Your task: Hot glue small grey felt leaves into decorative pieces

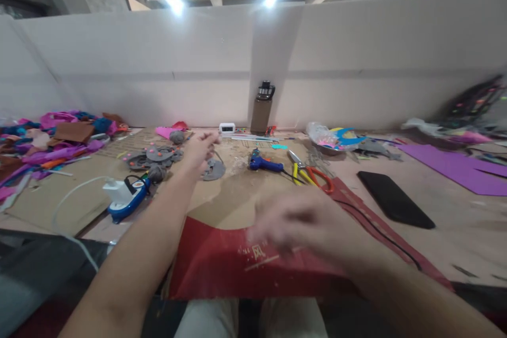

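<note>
At 9 o'clock, w/ the blue glue gun [266,164] as clock centre, L hand [203,149] is just beside a flat grey pc [215,170] lying on the brown cardboard [229,203]; fingers part-curled, can't tell if anything's pinched. R hand [295,222] at approx 5, over the red panel [209,264], blurred: can't tell how far open or if holding anything. Further out at 9, grey pcs w/ pink dots [152,157]; btwn 8 & 9, blue pwr strip [132,205] w/ white plug [118,191]. Scissors [311,170] at 3, near the gun; black phone [395,198] btwn 3 & 4, well apart. Bottle [261,113] upright at 12.
</note>
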`<action>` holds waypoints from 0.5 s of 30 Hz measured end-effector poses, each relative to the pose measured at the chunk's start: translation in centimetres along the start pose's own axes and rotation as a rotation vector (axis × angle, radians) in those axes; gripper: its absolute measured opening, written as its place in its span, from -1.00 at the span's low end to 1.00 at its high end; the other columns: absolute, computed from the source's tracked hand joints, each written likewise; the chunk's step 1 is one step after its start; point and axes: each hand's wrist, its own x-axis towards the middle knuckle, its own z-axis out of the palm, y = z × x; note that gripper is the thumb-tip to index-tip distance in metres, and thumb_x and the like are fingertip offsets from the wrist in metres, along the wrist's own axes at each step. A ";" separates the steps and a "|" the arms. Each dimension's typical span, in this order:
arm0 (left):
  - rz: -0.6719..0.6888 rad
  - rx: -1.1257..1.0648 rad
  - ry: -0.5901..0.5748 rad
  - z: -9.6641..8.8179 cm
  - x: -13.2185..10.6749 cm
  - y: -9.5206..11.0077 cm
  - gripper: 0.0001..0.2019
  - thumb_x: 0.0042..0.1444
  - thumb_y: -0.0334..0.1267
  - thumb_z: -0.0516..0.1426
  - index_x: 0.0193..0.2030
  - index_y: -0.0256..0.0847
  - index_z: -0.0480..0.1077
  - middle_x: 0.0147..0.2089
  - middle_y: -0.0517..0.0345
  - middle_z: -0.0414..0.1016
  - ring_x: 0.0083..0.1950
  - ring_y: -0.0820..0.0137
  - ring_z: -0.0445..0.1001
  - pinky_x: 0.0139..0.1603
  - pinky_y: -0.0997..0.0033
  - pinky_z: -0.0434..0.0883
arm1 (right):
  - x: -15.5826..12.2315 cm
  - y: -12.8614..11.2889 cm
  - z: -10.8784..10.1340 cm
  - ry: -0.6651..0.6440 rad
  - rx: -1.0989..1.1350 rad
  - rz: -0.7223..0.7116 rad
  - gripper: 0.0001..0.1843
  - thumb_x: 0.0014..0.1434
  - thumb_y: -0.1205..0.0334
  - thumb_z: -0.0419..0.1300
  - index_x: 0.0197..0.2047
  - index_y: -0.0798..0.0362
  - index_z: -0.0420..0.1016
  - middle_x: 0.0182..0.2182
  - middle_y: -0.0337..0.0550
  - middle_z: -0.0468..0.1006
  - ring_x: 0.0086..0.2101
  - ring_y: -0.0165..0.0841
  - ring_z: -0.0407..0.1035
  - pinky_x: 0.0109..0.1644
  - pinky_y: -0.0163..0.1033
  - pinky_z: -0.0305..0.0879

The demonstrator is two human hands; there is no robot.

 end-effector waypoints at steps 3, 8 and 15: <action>0.058 -0.155 0.065 -1.2 0.7 2.1 -0.83 -0.07 -0.38 0.26 -0.51 -0.29 0.31 -0.56 0.26 0.36 -0.70 0.73 0.00 -0.71 0.68 -0.11 | 4.0 4.0 -2.2 0.435 -0.285 0.148 -0.71 0.15 0.02 0.12 -0.23 -0.01 0.59 -0.49 -0.22 0.52 -0.48 -0.41 0.36 -0.38 -0.28 0.26; 0.113 -0.269 0.147 -1.6 0.6 3.0 -0.82 -0.03 -0.40 0.24 -0.53 -0.28 0.30 -0.58 0.28 0.34 -0.71 0.72 0.03 -0.73 0.65 -0.10 | 12.1 10.7 -3.0 0.430 -0.709 0.475 -0.67 0.20 0.05 0.11 -0.22 0.11 0.56 -0.30 -0.06 0.60 -0.31 -0.34 0.45 -0.25 -0.29 0.29; 0.058 -0.328 0.230 -1.9 0.8 1.9 -0.79 -0.03 -0.39 0.23 -0.54 -0.25 0.25 -0.60 0.32 0.30 -0.72 0.72 0.02 -0.74 0.63 -0.12 | 18.5 13.8 -0.8 0.461 -0.934 0.770 -0.26 -0.09 -0.14 0.34 0.00 0.29 0.46 -0.06 0.39 0.49 -0.01 0.12 0.39 -0.06 0.06 0.33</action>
